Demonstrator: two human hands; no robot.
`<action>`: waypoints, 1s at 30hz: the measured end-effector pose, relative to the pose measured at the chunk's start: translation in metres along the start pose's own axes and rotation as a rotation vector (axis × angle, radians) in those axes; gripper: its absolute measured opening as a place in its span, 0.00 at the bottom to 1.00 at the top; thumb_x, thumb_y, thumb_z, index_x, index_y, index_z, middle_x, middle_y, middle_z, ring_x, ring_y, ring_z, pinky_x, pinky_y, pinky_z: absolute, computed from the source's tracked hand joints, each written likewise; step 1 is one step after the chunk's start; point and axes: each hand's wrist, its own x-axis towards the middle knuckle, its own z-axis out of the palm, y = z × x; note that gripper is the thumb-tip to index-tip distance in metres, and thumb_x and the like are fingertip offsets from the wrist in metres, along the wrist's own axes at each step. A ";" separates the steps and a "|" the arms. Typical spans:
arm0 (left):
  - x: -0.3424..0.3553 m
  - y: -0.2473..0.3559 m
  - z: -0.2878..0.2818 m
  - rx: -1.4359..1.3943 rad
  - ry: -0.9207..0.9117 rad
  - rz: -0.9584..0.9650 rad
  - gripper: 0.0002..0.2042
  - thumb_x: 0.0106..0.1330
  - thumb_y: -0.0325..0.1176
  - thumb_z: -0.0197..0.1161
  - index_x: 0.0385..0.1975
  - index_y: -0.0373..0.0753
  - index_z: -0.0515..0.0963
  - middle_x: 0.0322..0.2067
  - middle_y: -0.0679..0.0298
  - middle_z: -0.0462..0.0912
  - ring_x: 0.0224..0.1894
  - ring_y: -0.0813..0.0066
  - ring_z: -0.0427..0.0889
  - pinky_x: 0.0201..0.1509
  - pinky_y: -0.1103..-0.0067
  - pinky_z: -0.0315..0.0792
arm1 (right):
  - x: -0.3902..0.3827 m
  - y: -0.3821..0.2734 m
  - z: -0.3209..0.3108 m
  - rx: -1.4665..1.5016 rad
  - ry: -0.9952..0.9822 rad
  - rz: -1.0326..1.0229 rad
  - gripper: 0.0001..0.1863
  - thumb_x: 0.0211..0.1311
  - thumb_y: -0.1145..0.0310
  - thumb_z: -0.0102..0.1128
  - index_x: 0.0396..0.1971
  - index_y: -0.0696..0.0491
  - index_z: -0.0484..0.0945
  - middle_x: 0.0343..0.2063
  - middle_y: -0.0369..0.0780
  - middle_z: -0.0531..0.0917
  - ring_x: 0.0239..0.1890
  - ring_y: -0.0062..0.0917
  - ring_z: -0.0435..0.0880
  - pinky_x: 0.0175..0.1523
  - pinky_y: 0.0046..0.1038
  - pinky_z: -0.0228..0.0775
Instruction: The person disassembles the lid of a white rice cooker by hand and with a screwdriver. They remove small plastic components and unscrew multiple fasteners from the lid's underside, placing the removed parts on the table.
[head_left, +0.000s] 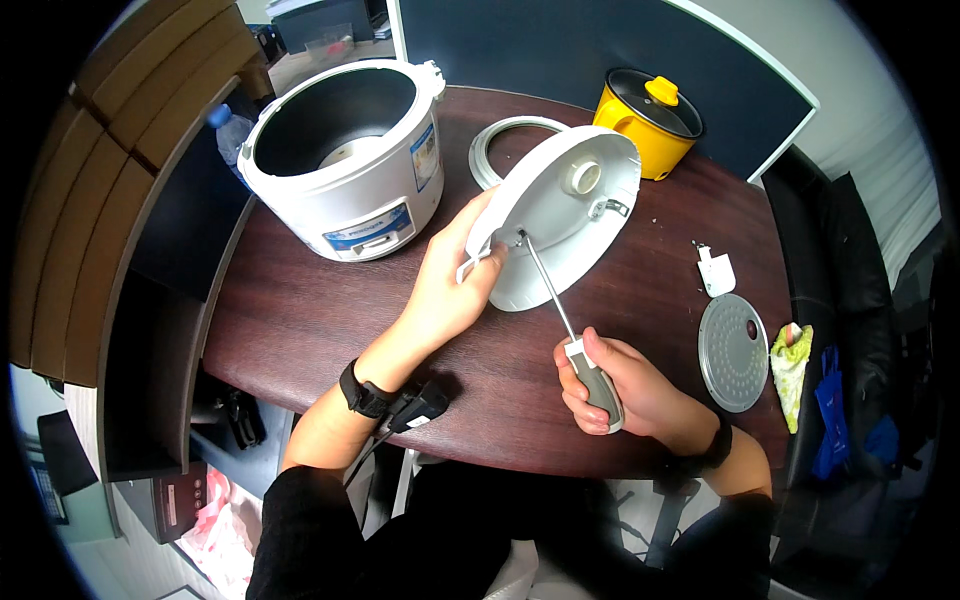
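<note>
My left hand (452,268) grips the near left edge of a white rice cooker lid (575,240), which is tilted so its hollow inner side faces me. In my right hand (630,385) is a screwdriver (592,380) with a grey and white handle. Its metal shaft reaches up into the lid, and the tip touches a dark spot near the left rim, close to my left fingers. Whether a screw sits there is too small to tell. The white rice cooker body (385,185) stands open on the left, with a dark inside.
A pale ring (484,150) lies behind the lid. At the back right is a yellow pot (645,130) with a glass lid. A round grey perforated plate (732,360), a small white plastic piece (715,272) and a green-white cloth (791,370) lie on the right of the brown table (300,320).
</note>
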 end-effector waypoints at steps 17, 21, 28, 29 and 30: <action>-0.001 0.001 -0.001 0.039 0.004 0.016 0.23 0.59 0.22 0.55 0.57 0.33 0.64 0.45 0.61 0.76 0.47 0.77 0.73 0.51 0.81 0.65 | -0.012 -0.028 0.008 -1.664 0.592 -0.539 0.12 0.61 0.64 0.55 0.31 0.59 0.70 0.18 0.48 0.77 0.20 0.42 0.78 0.25 0.36 0.68; -0.001 0.002 -0.001 0.046 -0.001 0.037 0.23 0.59 0.22 0.55 0.56 0.33 0.65 0.44 0.61 0.76 0.46 0.77 0.73 0.51 0.81 0.65 | -0.013 -0.026 0.009 -1.706 0.613 -0.549 0.12 0.61 0.63 0.55 0.31 0.59 0.70 0.19 0.48 0.78 0.21 0.43 0.78 0.25 0.38 0.69; 0.000 0.005 -0.002 0.051 -0.026 0.016 0.23 0.58 0.22 0.56 0.56 0.33 0.65 0.44 0.61 0.76 0.47 0.77 0.73 0.51 0.80 0.66 | -0.016 -0.026 0.010 -1.747 0.632 -0.571 0.12 0.61 0.64 0.55 0.31 0.58 0.70 0.18 0.48 0.78 0.20 0.43 0.78 0.25 0.37 0.68; -0.001 0.005 -0.002 0.053 -0.024 0.017 0.23 0.58 0.22 0.56 0.56 0.33 0.65 0.44 0.61 0.76 0.47 0.77 0.73 0.52 0.80 0.66 | -0.017 -0.025 0.011 -1.746 0.631 -0.573 0.12 0.61 0.64 0.55 0.31 0.58 0.70 0.18 0.48 0.78 0.20 0.43 0.78 0.25 0.37 0.68; -0.001 0.006 -0.002 0.056 -0.022 0.018 0.23 0.58 0.22 0.56 0.56 0.33 0.65 0.44 0.61 0.76 0.47 0.77 0.73 0.52 0.80 0.66 | -0.017 -0.025 0.011 -1.744 0.630 -0.574 0.12 0.61 0.64 0.55 0.30 0.58 0.70 0.18 0.48 0.78 0.20 0.43 0.78 0.25 0.37 0.68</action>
